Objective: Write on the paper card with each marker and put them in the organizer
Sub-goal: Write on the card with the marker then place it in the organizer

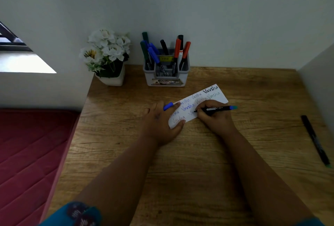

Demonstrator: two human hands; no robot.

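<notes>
i see the paper card (198, 105) on the tabletop (180, 162), the organizer (166, 74) behind it, a flower pot (112, 79) left of that, a loose marker (315, 140) far right.

White paper card (219, 95) lettered in black, blue, grey. Grey organizer (184, 70) filled with green, blue, black, red markers. Blue cap (168, 106). White flowers (106, 45). Brown wood-grain table (180, 168). Maroon quilted mattress (27, 153).
</notes>
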